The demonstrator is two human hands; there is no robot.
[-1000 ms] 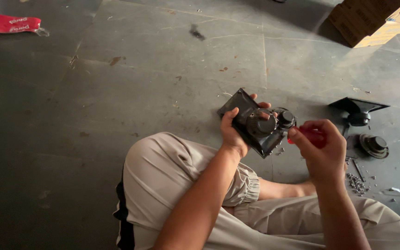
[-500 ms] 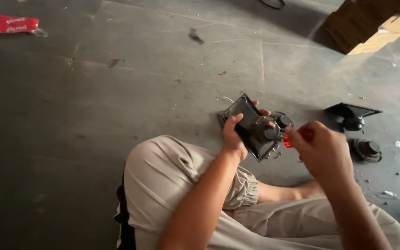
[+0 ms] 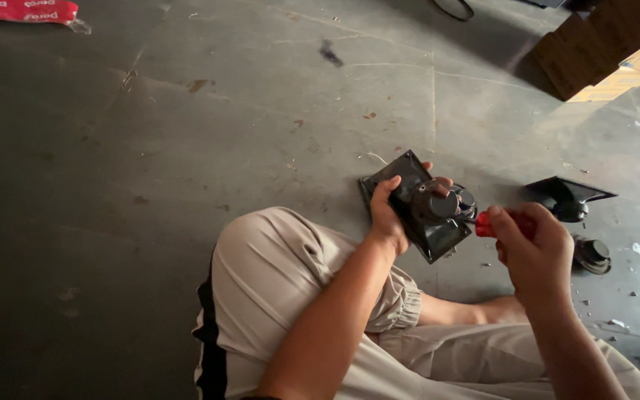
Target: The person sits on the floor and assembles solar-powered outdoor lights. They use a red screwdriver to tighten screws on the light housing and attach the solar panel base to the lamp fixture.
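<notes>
The grey concrete floor point(image 3: 187, 148) takes up most of what I can see, rough and scuffed, with a seam line running across it and pale stains and flecks here and there. To the left and ahead of the seated person it lies wide and open; to the right it gets crowded. The person's bent knee, in loose beige trousers point(image 3: 275, 274) with a dark side stripe and a gathered cuff, rises just below the hands.

At the top right corner stands a stack of brown cardboard boxes point(image 3: 601, 44), square-edged, half in shadow and half in yellow light. At the top left edge lies a flat red plastic packet point(image 3: 24, 10) with white print, cut off by the frame.

The left hand point(image 3: 388, 215) is closed around the near edge of a black square speaker unit point(image 3: 424, 207), thumb on top, holding it tilted just above the floor, beside the knee. A round dark motor part sits raised at the middle of its plate. The right hand point(image 3: 531, 248) is wrapped tight round a red-handled screwdriver point(image 3: 487, 224), its tip end pointing at the unit's round part; I cannot tell whether it touches.

Right of the hands, on the floor, sit a second black speaker piece point(image 3: 566, 196) with a flat angular plate, and a small round black part point(image 3: 592, 255). Tiny bits of debris lie scattered round them.
</notes>
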